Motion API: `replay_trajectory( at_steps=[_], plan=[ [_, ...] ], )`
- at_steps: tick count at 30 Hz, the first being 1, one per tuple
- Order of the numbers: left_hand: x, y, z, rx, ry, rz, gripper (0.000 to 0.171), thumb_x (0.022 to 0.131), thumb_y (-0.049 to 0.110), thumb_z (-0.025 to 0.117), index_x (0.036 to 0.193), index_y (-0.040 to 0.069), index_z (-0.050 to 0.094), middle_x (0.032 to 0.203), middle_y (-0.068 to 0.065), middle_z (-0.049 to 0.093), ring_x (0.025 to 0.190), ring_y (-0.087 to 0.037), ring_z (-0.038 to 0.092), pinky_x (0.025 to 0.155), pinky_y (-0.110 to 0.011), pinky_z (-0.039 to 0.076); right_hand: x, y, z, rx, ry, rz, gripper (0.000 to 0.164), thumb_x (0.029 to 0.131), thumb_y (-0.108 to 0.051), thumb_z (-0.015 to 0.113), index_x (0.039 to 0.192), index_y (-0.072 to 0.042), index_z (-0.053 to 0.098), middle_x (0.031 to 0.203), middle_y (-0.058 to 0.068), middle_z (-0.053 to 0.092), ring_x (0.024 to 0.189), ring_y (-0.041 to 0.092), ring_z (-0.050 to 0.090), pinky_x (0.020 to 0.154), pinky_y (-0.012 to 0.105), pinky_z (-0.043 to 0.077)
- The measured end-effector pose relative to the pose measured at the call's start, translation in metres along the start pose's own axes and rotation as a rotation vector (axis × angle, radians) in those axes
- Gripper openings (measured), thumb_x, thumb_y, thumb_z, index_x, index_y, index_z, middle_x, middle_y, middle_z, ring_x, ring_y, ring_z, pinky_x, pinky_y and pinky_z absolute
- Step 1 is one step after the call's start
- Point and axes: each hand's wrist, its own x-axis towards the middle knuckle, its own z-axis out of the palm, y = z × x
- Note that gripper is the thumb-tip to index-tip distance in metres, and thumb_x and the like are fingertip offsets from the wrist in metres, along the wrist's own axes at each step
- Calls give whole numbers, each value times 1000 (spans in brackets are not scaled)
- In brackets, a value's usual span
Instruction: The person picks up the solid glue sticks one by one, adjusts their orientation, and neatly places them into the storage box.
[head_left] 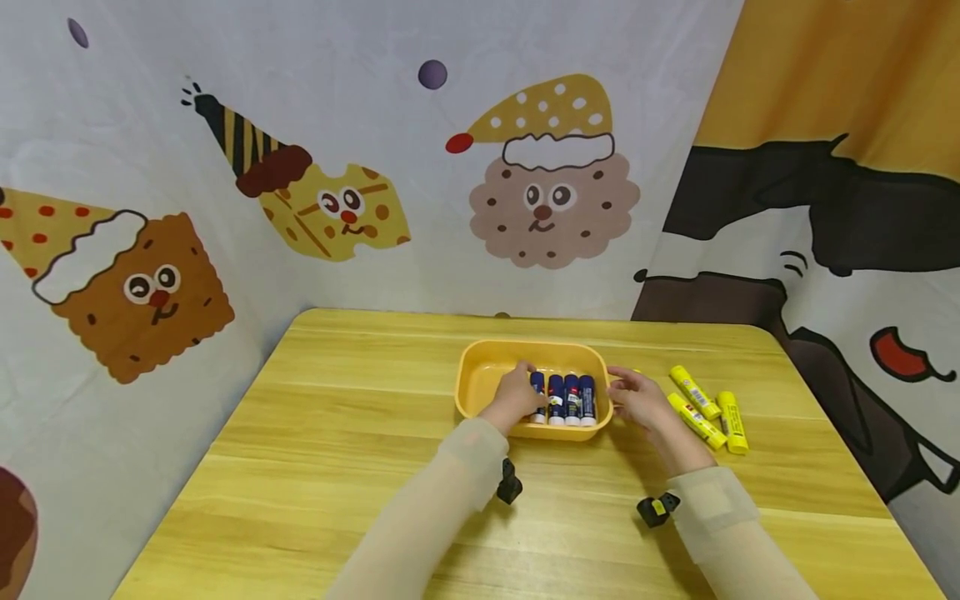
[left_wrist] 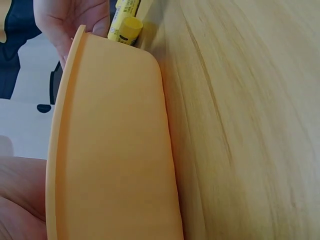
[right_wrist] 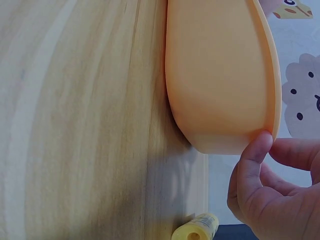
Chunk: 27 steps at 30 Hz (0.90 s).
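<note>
An orange-yellow plastic box [head_left: 487, 348] holds several dark blue glue sticks [head_left: 572, 400] with white ends, standing side by side in a row toward its right. My left hand [head_left: 512, 398] reaches over the near rim into the box. Its fingers and thumb are around the leftmost blue glue stick [head_left: 537, 383], partly covering it. In the left wrist view the box's outer wall [left_wrist: 110, 135] hides those fingertips. At the box's right end, my right hand [head_left: 641, 398] pinches the rim between thumb and fingers, seen closely in the right wrist view.
To the right of the box, several yellow glue sticks [head_left: 733, 423] lie loosely on the wooden table [head_left: 337, 400], one mostly hidden behind the right hand. A curtain [head_left: 420, 167] with cartoon biscuits hangs behind the table's far edge. Each wrist wears a small black camera [head_left: 509, 482].
</note>
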Motion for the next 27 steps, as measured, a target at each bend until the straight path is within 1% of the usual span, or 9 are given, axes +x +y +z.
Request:
replay_trajectory(
  at_steps=[3, 8, 10, 13, 15, 18, 20, 24, 27],
  plan=[
    [0, 2, 2, -2, -9, -10, 55, 79, 16, 77, 126, 14, 48, 107, -12, 63, 79, -18, 58, 71, -30, 51, 1, 0, 1, -2, 1, 3, 49, 97, -6, 48, 145, -4, 36, 110, 9, 46, 86, 13, 54, 69, 24, 52],
    [0, 4, 3, 15, -19, -8, 55, 80, 18, 77, 126, 12, 47, 108, -12, 62, 82, -19, 58, 74, -30, 52, 1, 0, 1, -20, 11, 9, 49, 97, -6, 48, 145, -5, 36, 113, 10, 46, 87, 13, 52, 71, 25, 52],
    [-1, 5, 4, 12, -24, -8, 55, 81, 18, 76, 127, 12, 47, 110, -13, 61, 86, -20, 58, 77, -31, 53, 1, 0, 1, -23, 12, 12, 49, 98, -6, 48, 145, -6, 36, 114, 10, 46, 88, 13, 52, 71, 25, 52],
    [-2, 5, 4, -2, -36, -8, 57, 82, 17, 75, 131, 12, 47, 113, -13, 61, 85, -19, 58, 76, -31, 53, 1, -1, 1, -23, 7, 12, 49, 98, -6, 48, 145, -6, 35, 115, 11, 45, 89, 14, 52, 72, 25, 52],
    [-2, 5, 4, -16, -48, -9, 58, 82, 16, 74, 134, 12, 46, 116, -13, 61, 80, -19, 59, 71, -30, 54, 1, -1, 1, -27, 9, 15, 49, 98, -6, 48, 145, -6, 36, 115, 11, 46, 89, 14, 51, 72, 25, 52],
    [-1, 4, 4, -33, -66, -13, 59, 84, 15, 72, 137, 12, 46, 118, -14, 60, 70, -18, 60, 58, -27, 51, 1, 0, 1, -29, 7, 10, 49, 97, -6, 48, 145, -6, 35, 115, 11, 46, 88, 14, 52, 72, 25, 52],
    [1, 3, 5, -27, -72, -14, 57, 86, 14, 70, 138, 13, 46, 121, -14, 59, 71, -19, 60, 57, -27, 50, 1, 0, 0, -26, 7, 8, 49, 97, -6, 48, 145, -5, 36, 113, 11, 46, 87, 13, 52, 71, 25, 52],
    [3, 3, 4, 57, -51, 7, 50, 89, 10, 62, 137, 14, 50, 129, -12, 56, 95, -19, 57, 77, -31, 51, 0, 0, 1, -16, 2, -1, 49, 97, -6, 49, 145, -4, 36, 111, 10, 46, 86, 13, 53, 70, 25, 52],
    [3, 3, 2, 98, -41, 17, 50, 89, 5, 56, 137, 16, 51, 132, -11, 55, 104, -20, 54, 88, -33, 48, 0, 0, 1, -8, 2, -9, 49, 97, -5, 48, 144, -2, 36, 110, 9, 46, 86, 13, 54, 69, 24, 52]
  ],
)
